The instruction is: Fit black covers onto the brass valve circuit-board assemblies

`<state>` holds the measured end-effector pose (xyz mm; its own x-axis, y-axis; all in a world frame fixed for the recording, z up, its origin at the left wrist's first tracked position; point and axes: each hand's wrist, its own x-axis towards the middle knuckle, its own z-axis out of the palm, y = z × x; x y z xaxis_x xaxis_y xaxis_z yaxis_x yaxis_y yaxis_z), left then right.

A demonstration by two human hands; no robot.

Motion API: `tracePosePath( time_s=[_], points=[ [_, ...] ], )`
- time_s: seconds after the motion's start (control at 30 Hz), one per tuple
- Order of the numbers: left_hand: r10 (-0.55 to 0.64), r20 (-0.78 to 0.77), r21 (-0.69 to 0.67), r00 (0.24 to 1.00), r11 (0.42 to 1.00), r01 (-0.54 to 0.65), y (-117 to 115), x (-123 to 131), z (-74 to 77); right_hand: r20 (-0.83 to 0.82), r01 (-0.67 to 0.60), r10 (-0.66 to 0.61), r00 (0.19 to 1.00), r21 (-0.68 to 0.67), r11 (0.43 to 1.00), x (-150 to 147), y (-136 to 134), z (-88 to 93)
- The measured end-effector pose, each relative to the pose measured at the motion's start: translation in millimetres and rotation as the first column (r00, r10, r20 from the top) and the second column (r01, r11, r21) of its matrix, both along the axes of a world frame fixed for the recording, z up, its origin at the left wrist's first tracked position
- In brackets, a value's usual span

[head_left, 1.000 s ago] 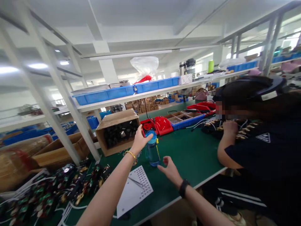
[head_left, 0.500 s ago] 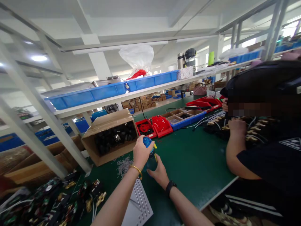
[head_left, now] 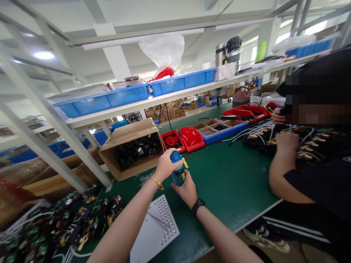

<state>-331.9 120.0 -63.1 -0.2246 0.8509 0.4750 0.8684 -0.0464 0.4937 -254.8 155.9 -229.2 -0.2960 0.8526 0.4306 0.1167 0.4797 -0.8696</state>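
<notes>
A blue water bottle (head_left: 178,176) with a yellow strap stands upright between my hands, above the green table (head_left: 227,179). My left hand (head_left: 166,165) is closed around its blue cap at the top. Lower down, my right hand (head_left: 188,190) wraps the bottle's body, thumb on the near side. Whether the bottle's base touches the table is hard to tell. Close to my left forearm lies a pale metal plate (head_left: 148,237) with rows of small studs and a thin rod on it. Small clear pieces (head_left: 146,177) are scattered behind my left wrist.
An open cardboard box (head_left: 109,162) of black parts stands behind, beside red bins (head_left: 193,146) and a blue divided tray (head_left: 216,137). Wired assemblies (head_left: 65,226) pile up at left. A co-worker's arm (head_left: 282,182) occupies the right side. A shelf (head_left: 123,109) spans above.
The camera view has shifted, and more of the metal plate now shows. Both hands remain on the bottle, and more of its cap and yellow strap is visible.
</notes>
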Motion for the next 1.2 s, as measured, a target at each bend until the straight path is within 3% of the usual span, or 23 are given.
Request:
tracePosePath(
  time_s=[0.17,0.27,0.4,0.5,0.57,0.63,0.7,0.77,0.83,0.93,1.1,1.2],
  points=[
    [0.106,-0.081,0.006,0.991,0.994,-0.106,-3,15,-4.4,0.001,0.027,-0.027,1.0,-0.016,0.999,6,-10,3.6],
    [0.071,-0.103,-0.008,0.992,0.997,-0.072,-8,18,-4.3,0.005,0.003,-0.003,1.0,-0.021,1.0,14,-13,6.3],
    [-0.128,0.044,-0.063,0.991,0.989,0.13,-13,5,-0.9,0.013,-0.128,0.128,0.992,-0.01,0.992,27,-4,8.3],
    [-0.299,0.177,-0.116,0.938,0.94,0.322,-17,-9,4.8,0.018,-0.241,0.241,0.97,0.005,0.97,32,5,5.8],
    [-0.351,0.152,-0.157,0.924,0.915,0.373,-21,-14,11.3,0.024,-0.271,0.271,0.962,0.006,0.962,31,9,2.4],
    [-0.28,0.003,-0.191,0.96,0.942,0.276,-25,-12,19.8,0.029,-0.27,0.269,0.963,0.009,0.963,30,10,-1.1],
    [-0.057,-0.197,-0.168,0.979,0.985,0.023,-28,-4,28.4,0.03,-0.267,0.266,0.963,0.014,0.964,27,10,-3.4],
    [0.183,-0.341,-0.121,0.922,0.964,-0.236,-28,10,35.1,0.042,-0.258,0.257,0.965,0.008,0.966,26,8,-4.0],
    [0.283,-0.433,-0.132,0.856,0.919,-0.371,-23,23,39.1,0.062,-0.243,0.243,0.968,-0.004,0.97,26,7,-3.6],
    [0.242,-0.513,-0.201,0.824,0.899,-0.389,-16,36,42.7,0.072,-0.238,0.238,0.969,-0.011,0.971,26,8,-3.0],
    [0.05,-0.518,-0.294,0.854,0.927,-0.233,-23,31,55.6,0.038,-0.272,0.272,0.962,0.0,0.962,26,8,-5.5],
    [0.142,-0.489,-0.212,0.861,0.938,-0.276,-29,27,59.4,0.047,-0.249,0.248,0.968,0.001,0.969,26,7,-6.4]
  ],
)
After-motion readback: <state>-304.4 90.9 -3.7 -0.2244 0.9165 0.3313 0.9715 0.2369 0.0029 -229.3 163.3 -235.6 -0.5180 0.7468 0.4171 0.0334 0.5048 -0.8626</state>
